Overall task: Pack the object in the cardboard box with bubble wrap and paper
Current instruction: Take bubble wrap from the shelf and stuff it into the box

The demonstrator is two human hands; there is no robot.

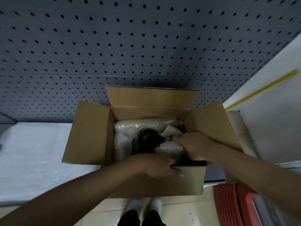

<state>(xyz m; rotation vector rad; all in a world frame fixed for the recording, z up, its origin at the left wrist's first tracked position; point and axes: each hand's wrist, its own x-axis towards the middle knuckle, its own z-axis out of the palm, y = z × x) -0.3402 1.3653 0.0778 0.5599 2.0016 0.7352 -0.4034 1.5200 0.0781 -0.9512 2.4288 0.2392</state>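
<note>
An open cardboard box (91,132) stands in front of me with its flaps spread out. Inside lies a dark rounded object (146,141), ringed by clear bubble wrap (130,126) along the far and left walls. My left hand (159,167) grips the box's near wall, thumb outside and fingers hooked over the rim. My right hand (193,144) reaches inside at the right and presses on a wad of bubble wrap (169,149) beside the object. A piece of pale paper (172,130) shows just beyond its fingers.
A white foam sheet (32,157) covers the table to the left of the box. A grey pegboard wall (146,46) rises behind. A roll of wrap (242,132) leans at the right, a red crate (234,204) stands at the lower right, and my feet (145,206) are on the floor below.
</note>
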